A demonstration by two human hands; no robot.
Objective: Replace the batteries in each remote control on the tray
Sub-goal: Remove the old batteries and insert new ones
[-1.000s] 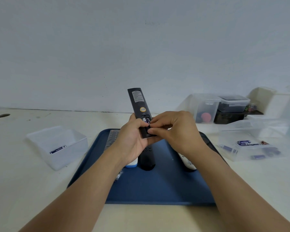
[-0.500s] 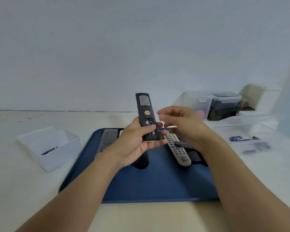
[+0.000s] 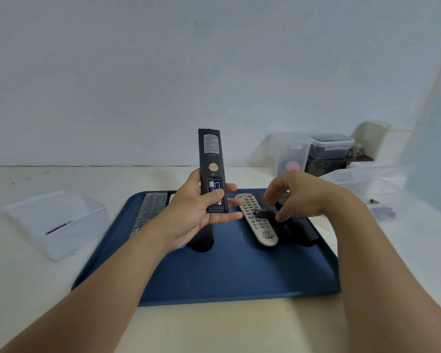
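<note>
Left grip (image 3: 196,212) clasping upright black remote (image 3: 210,171), batteries (image 3: 214,187) exposed, right grip (image 3: 298,194) beside it, fingers loosely curled over grey remote (image 3: 259,220), pinching small black cover (image 3: 262,213)

White wall (image 3: 214,72), cream table (image 3: 214,327), stacked lidded boxes (image 3: 331,146) far right

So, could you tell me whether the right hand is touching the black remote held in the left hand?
Apart. The head view shows the right hand over the tray, with clear space to the black remote.

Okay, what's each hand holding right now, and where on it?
The left hand grips the black remote around its lower end, thumb across the open battery bay. The right hand hovers over the tray; whether it holds anything cannot be told.
</note>
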